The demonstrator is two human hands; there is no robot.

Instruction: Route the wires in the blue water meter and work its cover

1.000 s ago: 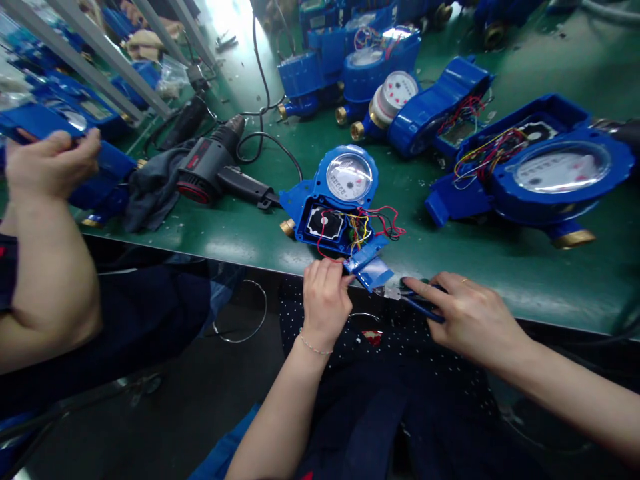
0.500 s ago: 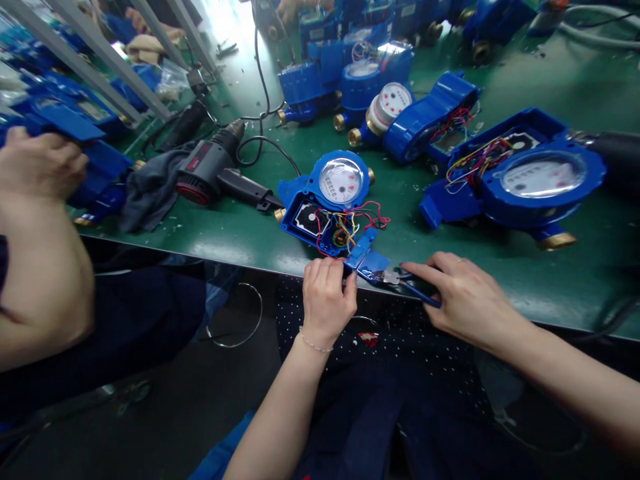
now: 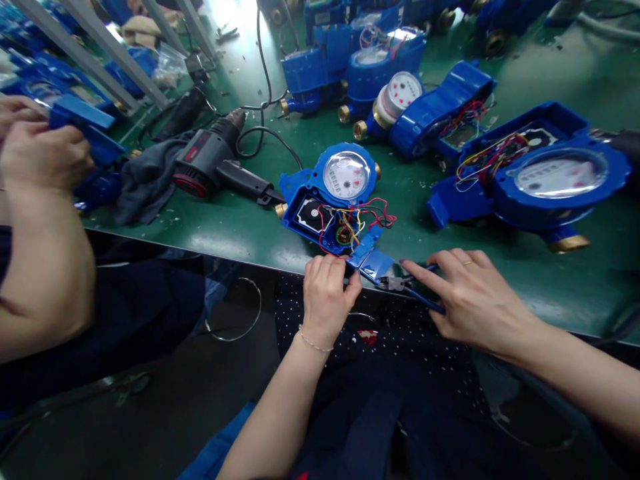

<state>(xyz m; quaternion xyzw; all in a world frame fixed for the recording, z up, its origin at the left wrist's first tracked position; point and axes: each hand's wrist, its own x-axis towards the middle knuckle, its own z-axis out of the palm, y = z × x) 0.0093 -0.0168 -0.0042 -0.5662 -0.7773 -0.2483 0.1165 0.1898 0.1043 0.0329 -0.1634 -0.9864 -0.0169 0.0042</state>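
Observation:
A blue water meter (image 3: 340, 200) lies open near the green table's front edge, its round dial up and red, yellow and black wires (image 3: 367, 220) spilling out. My left hand (image 3: 327, 297) is closed, pinching the small blue cover flap (image 3: 373, 261) that hangs off the meter. My right hand (image 3: 470, 297) grips blue-handled pliers (image 3: 410, 287), index finger stretched along them, the metal tip right at the flap's edge.
A black and red heat gun (image 3: 210, 160) on a grey cloth lies left of the meter. Several more opened blue meters (image 3: 540, 173) sit to the right and behind. A co-worker's arm and hands (image 3: 45, 160) hold a blue part at the far left.
The view shifted slightly. My hands stay at the flap with the pliers. The co-worker's hands moved a little over their blue part.

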